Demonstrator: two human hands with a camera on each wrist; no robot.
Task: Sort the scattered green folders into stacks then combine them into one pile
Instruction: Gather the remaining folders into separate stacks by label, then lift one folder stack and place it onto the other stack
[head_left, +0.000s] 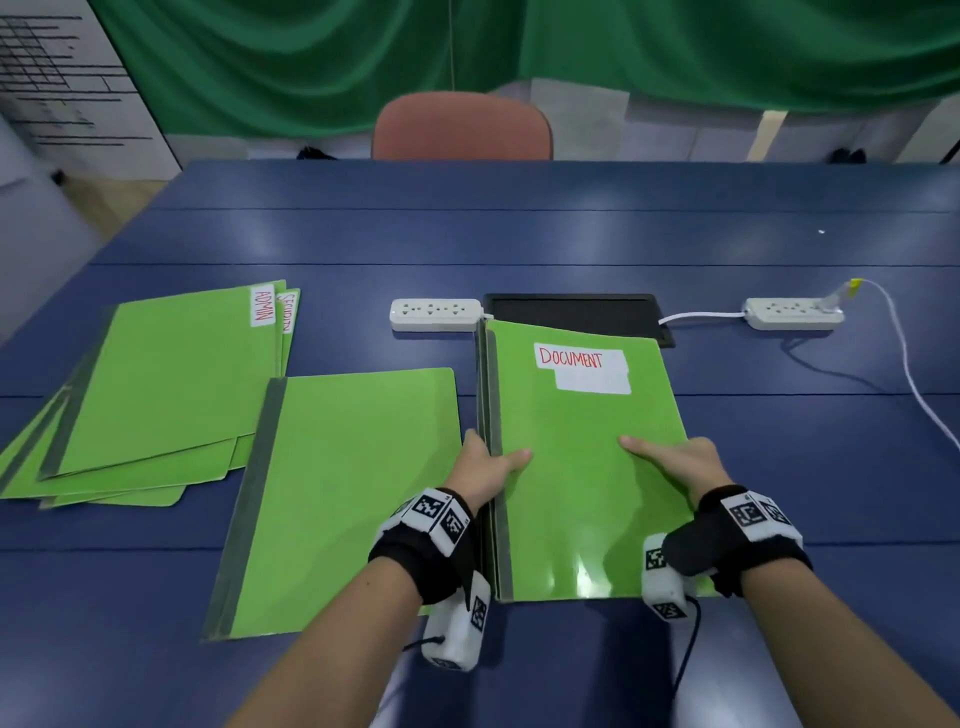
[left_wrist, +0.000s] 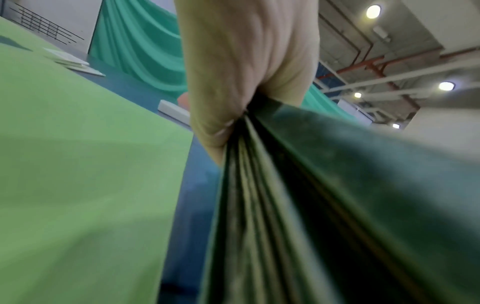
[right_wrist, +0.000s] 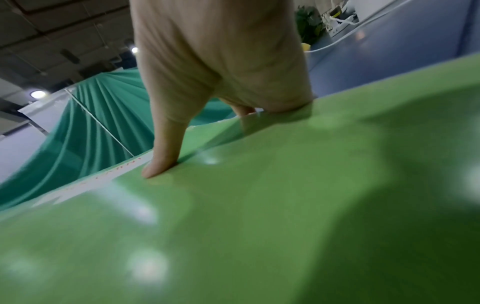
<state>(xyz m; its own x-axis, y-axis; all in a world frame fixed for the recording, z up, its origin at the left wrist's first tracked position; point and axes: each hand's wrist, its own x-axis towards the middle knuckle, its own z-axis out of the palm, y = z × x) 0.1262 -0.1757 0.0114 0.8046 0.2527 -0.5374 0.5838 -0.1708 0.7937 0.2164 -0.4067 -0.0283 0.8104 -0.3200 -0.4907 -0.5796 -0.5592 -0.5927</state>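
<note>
A stack of green folders topped by one labelled DOCUMENT (head_left: 582, 457) is held in front of me over the blue table (head_left: 571, 234). My left hand (head_left: 485, 465) grips its grey spine edge (left_wrist: 259, 185), thumb on top and fingers under. My right hand (head_left: 675, 460) grips the opposite edge, thumb (right_wrist: 161, 160) pressed on the cover (right_wrist: 259, 205), fingers underneath. A single plain green folder (head_left: 343, 493) lies to the left. Further left sits a fanned pile with ADMIN and SECURITY tabs (head_left: 156, 384).
Two white power strips (head_left: 434, 314) (head_left: 792, 313) and a black pad (head_left: 576, 312) lie behind the held stack, with a white cable (head_left: 914, 374) trailing right. A red chair (head_left: 462, 127) stands at the far edge, before a green curtain.
</note>
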